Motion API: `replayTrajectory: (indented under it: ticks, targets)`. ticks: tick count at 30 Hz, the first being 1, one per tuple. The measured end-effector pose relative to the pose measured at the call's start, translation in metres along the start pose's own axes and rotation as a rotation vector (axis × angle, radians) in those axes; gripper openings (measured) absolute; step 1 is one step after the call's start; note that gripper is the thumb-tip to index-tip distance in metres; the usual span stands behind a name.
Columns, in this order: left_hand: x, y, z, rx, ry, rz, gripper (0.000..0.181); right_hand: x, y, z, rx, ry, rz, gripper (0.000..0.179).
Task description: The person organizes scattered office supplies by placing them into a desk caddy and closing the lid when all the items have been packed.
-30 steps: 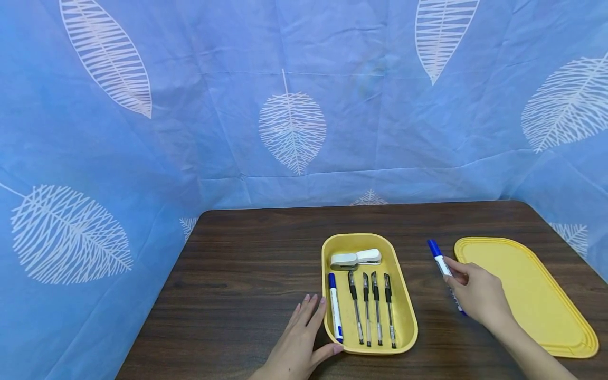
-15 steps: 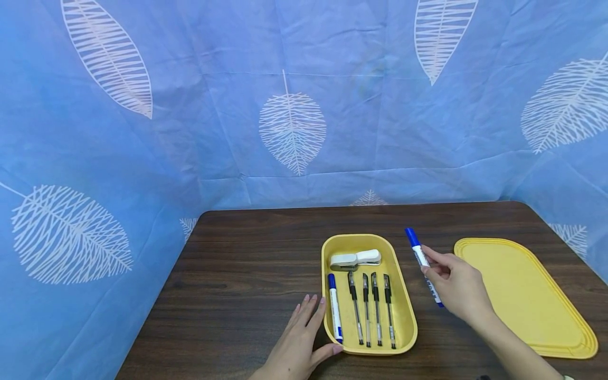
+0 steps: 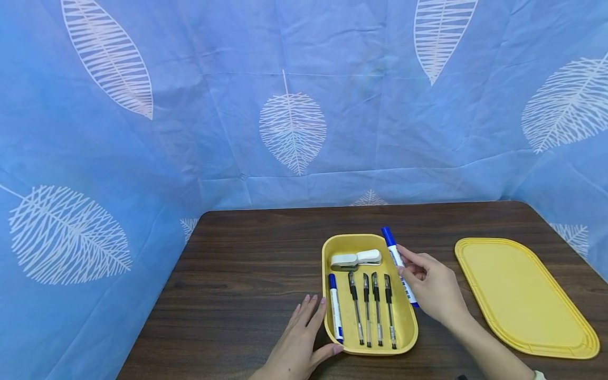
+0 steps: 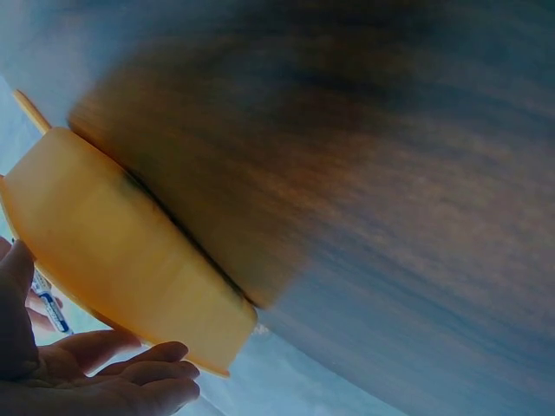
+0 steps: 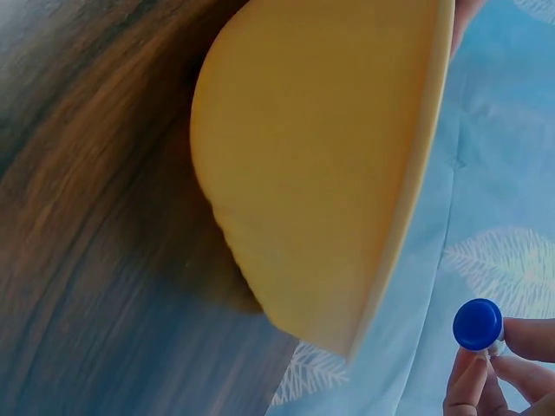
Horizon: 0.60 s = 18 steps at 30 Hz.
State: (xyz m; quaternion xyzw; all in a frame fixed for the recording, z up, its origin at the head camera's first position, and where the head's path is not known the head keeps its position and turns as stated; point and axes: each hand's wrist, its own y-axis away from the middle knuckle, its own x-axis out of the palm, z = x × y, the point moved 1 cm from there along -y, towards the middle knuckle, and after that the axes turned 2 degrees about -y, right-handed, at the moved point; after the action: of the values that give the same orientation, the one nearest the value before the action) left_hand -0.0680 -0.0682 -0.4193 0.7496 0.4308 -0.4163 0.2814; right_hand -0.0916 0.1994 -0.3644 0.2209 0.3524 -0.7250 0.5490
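My right hand [image 3: 434, 285] pinches a blue-and-white marker [image 3: 396, 255] above the right rim of a yellow box [image 3: 409, 338]. In the right wrist view the blue end [image 5: 478, 325] of that marker points at the camera, with fingertips round its barrel. My left hand [image 3: 299, 338] rests against the box's left wall, fingers straight and thumb at the front corner; the left wrist view shows the fingers touching the outer wall [image 4: 130, 251]. Inside the box lie a second marker [image 3: 335, 309] along the left, several black gel pens [image 3: 366, 309] in a row, and a white stapler [image 3: 356, 258] at the back.
A yellow lid [image 3: 527, 301] lies flat on the dark wooden table [image 3: 237, 274], to the right of the box. Behind the table hangs a blue cloth [image 3: 214, 132] with white leaf prints.
My right hand has carried the marker leftward from beside the lid to over the box's right rim. The left hand, the box and its contents stay where they were.
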Motion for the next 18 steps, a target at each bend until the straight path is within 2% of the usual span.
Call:
replayTrajectory:
  ticks: [7, 18]
  targets:
    - [0.0, -0.001, 0.001, 0.02, -0.013, -0.008, 0.085, 0.007, 0.001, 0.005, 0.009, -0.041, 0.026, 0.043]
    - [0.001, -0.001, 0.001, 0.009, -0.007, 0.001, 0.085, 0.027, 0.005, 0.015, 0.048, -0.095, 0.102, 0.041]
